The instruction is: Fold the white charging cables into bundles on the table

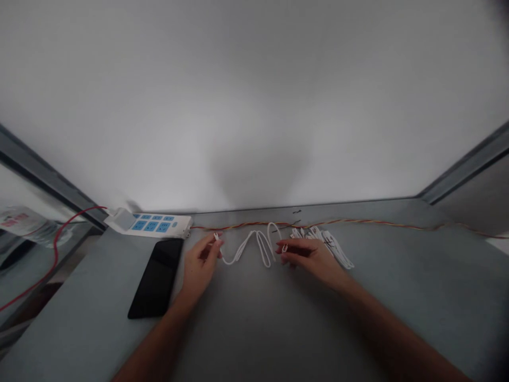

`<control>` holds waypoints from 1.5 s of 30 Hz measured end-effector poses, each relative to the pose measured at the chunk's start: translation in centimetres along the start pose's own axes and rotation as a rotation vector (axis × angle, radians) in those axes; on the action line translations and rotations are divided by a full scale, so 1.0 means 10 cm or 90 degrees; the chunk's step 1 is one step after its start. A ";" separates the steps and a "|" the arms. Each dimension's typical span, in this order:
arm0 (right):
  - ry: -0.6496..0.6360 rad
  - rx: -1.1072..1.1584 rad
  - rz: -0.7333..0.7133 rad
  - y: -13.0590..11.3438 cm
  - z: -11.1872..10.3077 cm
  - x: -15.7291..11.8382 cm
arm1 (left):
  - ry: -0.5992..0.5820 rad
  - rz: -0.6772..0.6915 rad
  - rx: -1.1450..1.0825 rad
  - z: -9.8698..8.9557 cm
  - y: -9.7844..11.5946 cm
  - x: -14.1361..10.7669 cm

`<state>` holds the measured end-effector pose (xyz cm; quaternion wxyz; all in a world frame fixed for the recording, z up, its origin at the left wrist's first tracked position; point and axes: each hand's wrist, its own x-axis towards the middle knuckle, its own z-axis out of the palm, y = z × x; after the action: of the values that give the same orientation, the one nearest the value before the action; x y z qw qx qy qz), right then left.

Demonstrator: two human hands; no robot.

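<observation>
White cable point(240, 246) lies across the grey counter point(397, 302), long axis left-right, smooth and slack in zigzag loops. Left hand point(201, 265) narrow, pinching one end; right hand point(308, 257) narrow, pinching a small loop at the other. More white cables point(322, 244) bunched just right; black phone point(156, 278) left.

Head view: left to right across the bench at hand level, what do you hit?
red cable → black smartphone → left hand → white cable → right hand → bundled white cables
</observation>
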<state>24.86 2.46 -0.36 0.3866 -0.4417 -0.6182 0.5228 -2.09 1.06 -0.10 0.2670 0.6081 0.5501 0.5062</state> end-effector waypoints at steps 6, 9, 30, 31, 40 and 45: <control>0.006 -0.212 -0.103 -0.04 0.02 -0.04 | -0.031 0.224 0.114 0.01 0.05 -0.08; 0.006 -0.334 -0.126 -0.04 0.04 -0.06 | -0.039 0.257 0.118 0.03 0.04 -0.11; 0.043 -0.387 -0.285 0.03 0.11 -0.08 | -0.036 0.374 0.131 0.08 0.04 -0.14; 0.047 -0.389 -0.287 0.02 0.12 -0.08 | -0.037 0.375 0.132 0.08 0.04 -0.14; 0.040 -0.385 -0.247 0.00 0.12 -0.09 | -0.040 0.345 0.151 0.08 0.06 -0.16; 0.037 -0.376 -0.256 0.03 0.11 -0.08 | -0.043 0.336 0.140 0.09 0.04 -0.16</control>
<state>24.09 1.35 -0.89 0.3548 -0.4190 -0.8058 0.2220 -0.92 -0.36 -0.59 0.0764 0.7721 0.4150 0.4752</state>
